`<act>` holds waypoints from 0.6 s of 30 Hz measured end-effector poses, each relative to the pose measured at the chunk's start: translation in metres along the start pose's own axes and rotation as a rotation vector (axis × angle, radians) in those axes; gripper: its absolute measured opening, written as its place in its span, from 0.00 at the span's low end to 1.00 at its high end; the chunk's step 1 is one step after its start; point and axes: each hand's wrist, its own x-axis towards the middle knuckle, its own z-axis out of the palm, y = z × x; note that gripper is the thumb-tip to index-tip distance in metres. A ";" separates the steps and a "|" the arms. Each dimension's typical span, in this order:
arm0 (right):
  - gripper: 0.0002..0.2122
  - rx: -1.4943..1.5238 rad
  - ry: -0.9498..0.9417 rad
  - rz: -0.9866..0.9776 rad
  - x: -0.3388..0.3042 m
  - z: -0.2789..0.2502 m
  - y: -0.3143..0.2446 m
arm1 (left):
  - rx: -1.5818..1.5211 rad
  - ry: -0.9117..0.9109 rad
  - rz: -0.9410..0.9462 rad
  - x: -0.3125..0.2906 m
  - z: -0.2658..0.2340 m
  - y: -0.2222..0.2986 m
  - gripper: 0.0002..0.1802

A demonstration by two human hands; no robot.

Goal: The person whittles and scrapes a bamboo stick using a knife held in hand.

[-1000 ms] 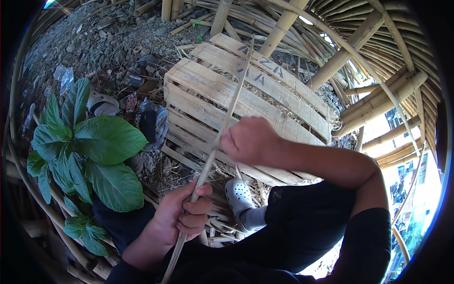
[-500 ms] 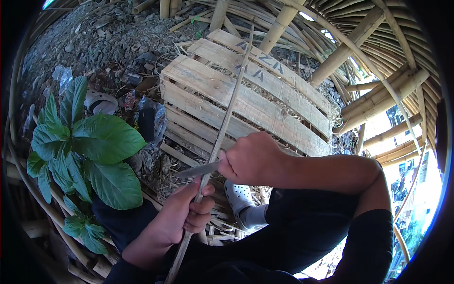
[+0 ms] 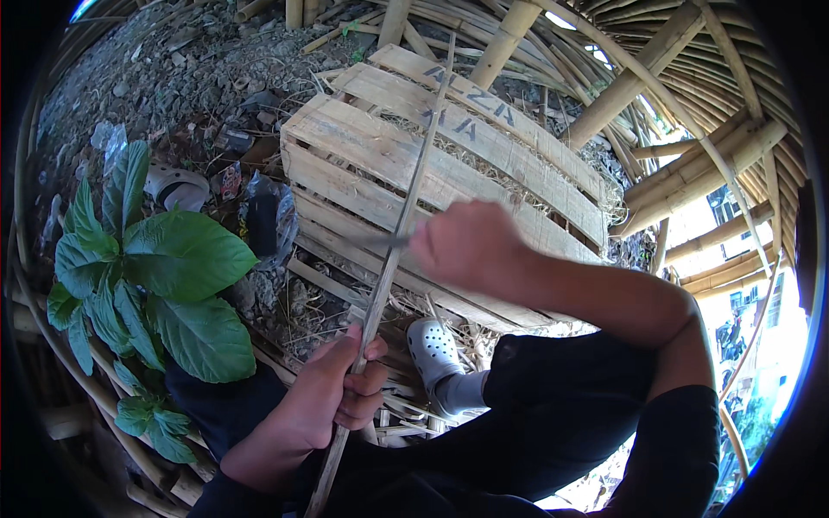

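A long, thin bamboo strip (image 3: 416,177) slants from my lap up across the view. My left hand (image 3: 332,380) is closed round its lower part, thumb lying along it. My right hand (image 3: 471,246) is closed in a fist on a knife, blurred by motion. The knife's blade (image 3: 367,241) points left and crosses the strip some way above my left hand. The handle is hidden inside my right fist. Behind the strip lies a slatted wooden crate (image 3: 363,142).
A broad-leaved green plant (image 3: 186,255) grows at the left. My foot in a light clog (image 3: 433,352) rests below the crate. Bamboo poles (image 3: 509,43) lean at the back and right. A loose clog (image 3: 175,186) and plastic litter (image 3: 268,216) lie on the stony ground.
My right hand has moved the knife up and away along the bamboo strip, farther from my left hand. My left hand keeps its grip. The view has shifted slightly.
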 end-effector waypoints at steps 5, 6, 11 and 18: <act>0.22 0.020 0.185 -0.191 0.005 0.011 0.011 | 0.044 0.011 0.011 0.005 -0.003 -0.001 0.17; 0.22 0.021 0.184 -0.157 0.006 0.012 0.012 | 0.084 0.020 0.049 0.009 -0.004 -0.001 0.17; 0.20 0.120 0.068 -0.288 -0.021 0.008 -0.018 | 0.111 0.085 0.057 0.006 -0.001 -0.009 0.17; 0.20 0.028 0.190 -0.266 -0.010 0.023 0.003 | 0.108 0.095 0.170 0.012 -0.005 -0.006 0.15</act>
